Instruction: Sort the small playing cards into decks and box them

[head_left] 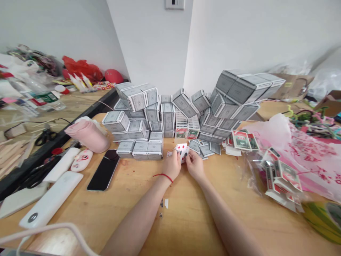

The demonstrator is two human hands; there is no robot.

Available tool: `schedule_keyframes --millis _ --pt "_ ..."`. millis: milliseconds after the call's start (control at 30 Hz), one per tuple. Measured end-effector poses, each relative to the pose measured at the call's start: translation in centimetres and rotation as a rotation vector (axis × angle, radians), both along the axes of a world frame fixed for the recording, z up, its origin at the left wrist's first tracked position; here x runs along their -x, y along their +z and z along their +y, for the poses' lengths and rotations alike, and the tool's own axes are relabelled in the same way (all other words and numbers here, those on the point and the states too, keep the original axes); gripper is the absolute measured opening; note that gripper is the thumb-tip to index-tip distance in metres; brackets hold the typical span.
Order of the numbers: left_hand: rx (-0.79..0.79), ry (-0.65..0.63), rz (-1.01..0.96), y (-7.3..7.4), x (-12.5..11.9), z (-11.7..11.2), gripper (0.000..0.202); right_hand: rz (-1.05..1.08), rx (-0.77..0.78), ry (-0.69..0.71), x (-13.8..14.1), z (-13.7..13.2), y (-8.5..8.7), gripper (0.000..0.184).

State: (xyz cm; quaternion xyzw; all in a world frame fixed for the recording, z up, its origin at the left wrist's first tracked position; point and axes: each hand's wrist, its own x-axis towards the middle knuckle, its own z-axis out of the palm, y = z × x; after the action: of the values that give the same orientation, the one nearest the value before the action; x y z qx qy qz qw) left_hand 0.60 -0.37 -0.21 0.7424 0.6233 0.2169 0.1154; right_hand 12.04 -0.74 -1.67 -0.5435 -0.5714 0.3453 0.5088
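Observation:
Both hands meet at the middle of the table around a few playing cards, whose faces show red diamonds and some black pips. My left hand, with a red string on its wrist, pinches the cards from the left. On their right edge my right hand closes its fingers. Another card lies face up just left of them. Right behind stand boxed card packs with red and green fronts. Grey-backed cards lie loose beyond my right hand. Folded grey card blocks rise in stacks behind.
More card blocks stand left, and a tall leaning stack rises right. A phone, a white power bank and a pink pouch lie left. Torn card boxes, a pink plastic bag and yellow tape lie right.

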Motion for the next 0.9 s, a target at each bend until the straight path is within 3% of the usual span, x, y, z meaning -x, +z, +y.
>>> schedule_keyframes --millis 133,233,533,900 --pt "0.013 -0.132 -0.006 -0.2 -0.3 -0.3 0.026 -0.291 -0.041 -0.255 0.7 -0.8 0.4 0.015" --pt "0.004 -0.150 -0.011 0.0 -0.4 -0.4 0.028 -0.320 -0.047 -0.339 1.0 -1.2 0.5 0.014" --pt "0.012 -0.072 -0.019 0.2 0.0 -0.3 0.024 0.136 -0.092 -0.044 0.2 -0.1 0.3 0.039" --pt "0.007 -0.057 -0.038 0.1 0.0 -0.3 0.022 0.083 -0.038 -0.065 -0.5 0.0 -0.3 0.037"
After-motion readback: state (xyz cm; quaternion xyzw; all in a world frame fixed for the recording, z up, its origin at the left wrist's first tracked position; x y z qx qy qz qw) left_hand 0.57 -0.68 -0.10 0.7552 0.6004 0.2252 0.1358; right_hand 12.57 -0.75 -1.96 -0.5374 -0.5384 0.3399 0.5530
